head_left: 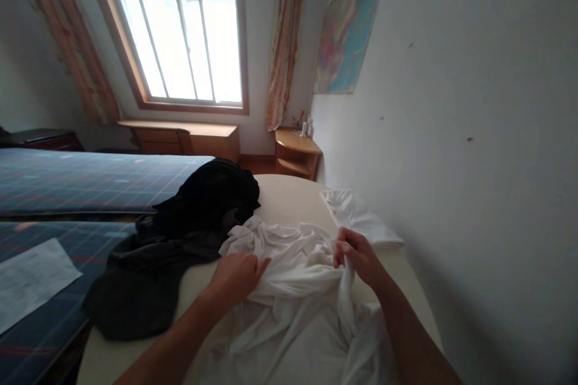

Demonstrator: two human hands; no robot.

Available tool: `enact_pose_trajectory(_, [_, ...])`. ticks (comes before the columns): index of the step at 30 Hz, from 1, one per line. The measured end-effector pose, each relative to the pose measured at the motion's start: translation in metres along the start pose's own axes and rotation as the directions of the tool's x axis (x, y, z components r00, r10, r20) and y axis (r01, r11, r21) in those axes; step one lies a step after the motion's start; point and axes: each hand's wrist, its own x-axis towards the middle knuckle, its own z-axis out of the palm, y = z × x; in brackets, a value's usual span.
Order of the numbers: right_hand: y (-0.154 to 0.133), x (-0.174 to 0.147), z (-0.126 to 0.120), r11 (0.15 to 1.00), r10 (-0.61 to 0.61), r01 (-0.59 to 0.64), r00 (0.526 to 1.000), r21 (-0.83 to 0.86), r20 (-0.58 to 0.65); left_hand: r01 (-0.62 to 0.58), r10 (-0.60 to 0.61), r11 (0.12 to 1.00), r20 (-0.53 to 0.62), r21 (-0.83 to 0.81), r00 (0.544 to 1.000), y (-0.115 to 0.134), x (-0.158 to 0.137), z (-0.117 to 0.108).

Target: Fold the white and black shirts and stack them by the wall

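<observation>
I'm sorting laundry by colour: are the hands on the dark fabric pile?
No, the left hand and right hand hold the crumpled white fabric garment, right of the dark fabric pile.

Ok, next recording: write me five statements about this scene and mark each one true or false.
1. The left hand and the right hand are both on the white garment. True.
2. The dark clothes lie to the right of the white garment. False: they lie to its left.
3. A folded white cloth lies on the table, on the side next to the wall. True.
4. The paper sheet lies on the table. False: it lies on the blue plaid bed.
5. The white garment is folded into a flat square. False: it is loose and wrinkled.
</observation>
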Motion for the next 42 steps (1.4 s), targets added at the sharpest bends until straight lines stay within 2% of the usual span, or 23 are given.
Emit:
enact_pose_trajectory(3, [0.006, 0.001, -0.002, 0.978, 0.109, -0.106, 0.994, -0.179, 0.006, 0.069, -0.070, 0.998, -0.070, -0.016, 0.995, -0.003, 0.004, 0.004])
enact_pose_trajectory(6, [0.014, 0.003, 0.000, 0.880, 0.188, -0.146, 0.981, -0.451, 0.047, -0.074, 0.062, 0.996, -0.239, -0.040, 0.969, -0.006, 0.011, 0.013])
enact_pose_trajectory(8, [0.018, 0.003, 0.002, 0.807, 0.236, -0.157, 0.970, -0.570, 0.066, -0.191, 0.174, 0.981, -0.298, -0.030, 0.939, -0.009, 0.015, 0.020])
enact_pose_trajectory(11, [0.014, 0.002, 0.005, 0.685, 0.319, -0.188, 0.946, -0.703, 0.058, -0.218, 0.199, 0.975, -0.245, -0.052, 0.949, -0.011, 0.017, 0.023])
enact_pose_trajectory(14, [0.004, 0.002, 0.008, 0.577, 0.353, -0.216, 0.936, -0.788, 0.002, -0.086, 0.073, 0.993, -0.168, -0.075, 0.983, -0.010, 0.014, 0.017])
enact_pose_trajectory(17, [0.001, 0.004, 0.011, 0.625, 0.184, -0.128, 0.983, -0.770, -0.014, 0.029, -0.040, 0.997, -0.149, -0.074, 0.988, -0.011, 0.012, 0.010])
enact_pose_trajectory(19, [0.005, 0.005, 0.013, 0.675, 0.092, -0.074, 0.996, -0.734, -0.016, -0.001, -0.016, 0.996, -0.190, -0.085, 0.982, -0.014, 0.013, 0.010])
enact_pose_trajectory(22, [0.014, 0.006, 0.015, 0.693, 0.133, -0.112, 0.991, -0.712, -0.026, -0.059, 0.032, 0.992, -0.231, -0.111, 0.972, -0.021, 0.018, 0.017])
enact_pose_trajectory(26, [0.023, 0.006, 0.014, 0.664, 0.239, -0.199, 0.970, -0.720, -0.048, -0.033, 0.005, 0.989, -0.192, -0.143, 0.981, -0.028, 0.022, 0.020])
enact_pose_trajectory(28, [0.025, 0.007, 0.013, 0.667, 0.239, -0.210, 0.969, -0.715, -0.062, -0.023, -0.022, 0.982, -0.233, -0.190, 0.972, -0.029, 0.023, 0.018])
enact_pose_trajectory(32, [0.025, 0.012, 0.010, 0.716, 0.168, -0.245, 0.969, -0.653, -0.179, 0.015, -0.154, 0.938, -0.380, -0.345, 0.912, -0.032, 0.026, 0.009])
enact_pose_trajectory(34, [0.024, 0.015, 0.009, 0.762, 0.095, -0.254, 0.954, -0.596, -0.285, 0.047, -0.248, 0.914, -0.464, -0.403, 0.850, -0.035, 0.027, 0.005])
enact_pose_trajectory(36, [0.023, 0.016, 0.009, 0.810, -0.019, -0.185, 0.941, -0.557, -0.339, 0.036, -0.292, 0.901, -0.543, -0.432, 0.787, -0.038, 0.029, 0.003])
enact_pose_trajectory(37, [0.021, 0.015, 0.010, 0.827, -0.067, -0.132, 0.942, -0.546, -0.329, 0.009, -0.289, 0.896, -0.567, -0.445, 0.772, -0.039, 0.029, 0.003])
enact_pose_trajectory(39, [0.018, 0.013, 0.010, 0.849, -0.085, -0.057, 0.966, -0.525, -0.243, -0.058, -0.262, 0.875, -0.569, -0.482, 0.779, -0.039, 0.029, 0.003])
enact_pose_trajectory(42, [0.013, 0.009, 0.009, 0.846, 0.032, -0.061, 0.997, -0.530, -0.064, -0.089, -0.239, 0.841, -0.513, -0.534, 0.824, -0.037, 0.028, 0.005])
